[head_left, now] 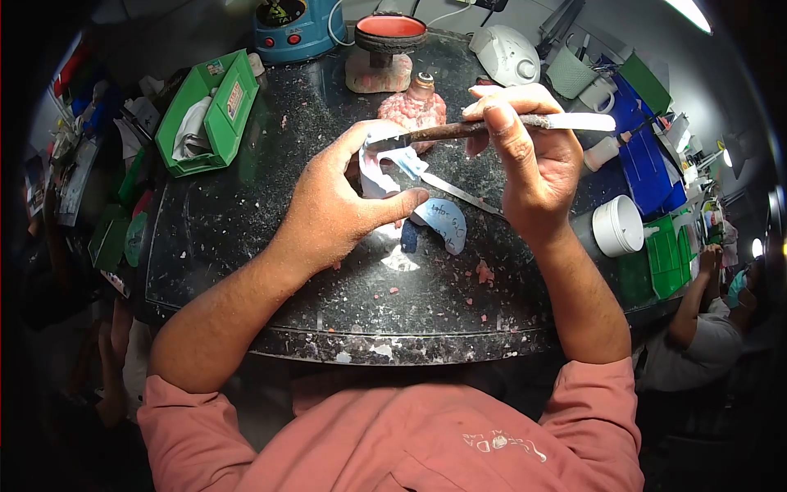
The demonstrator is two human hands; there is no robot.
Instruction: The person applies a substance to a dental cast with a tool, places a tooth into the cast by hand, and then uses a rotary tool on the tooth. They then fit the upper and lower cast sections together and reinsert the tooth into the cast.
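My left hand (328, 193) is closed around a small pale white-blue dental cast (379, 176), with the thumb along its near side. My right hand (529, 156) grips a wax knife (459, 130) like a pen by its dark brown handle. One end of the knife reaches to the cast; whether it touches cannot be made out. Its other end, bright and flat, points right. Below the cast lies a light blue plaster piece (445, 223) with handwriting on it. A thin pale strip (463, 195) slants between my hands.
A wax-crusted burner bottle (414, 111) stands behind my hands, near a red dish on a stand (391, 29). Left is a green bin (205, 123); right, a white tub (617, 226). A blue machine (291, 33) stands at the back. Pink scraps dot the black table (287, 295). A co-worker (705, 328) sits right.
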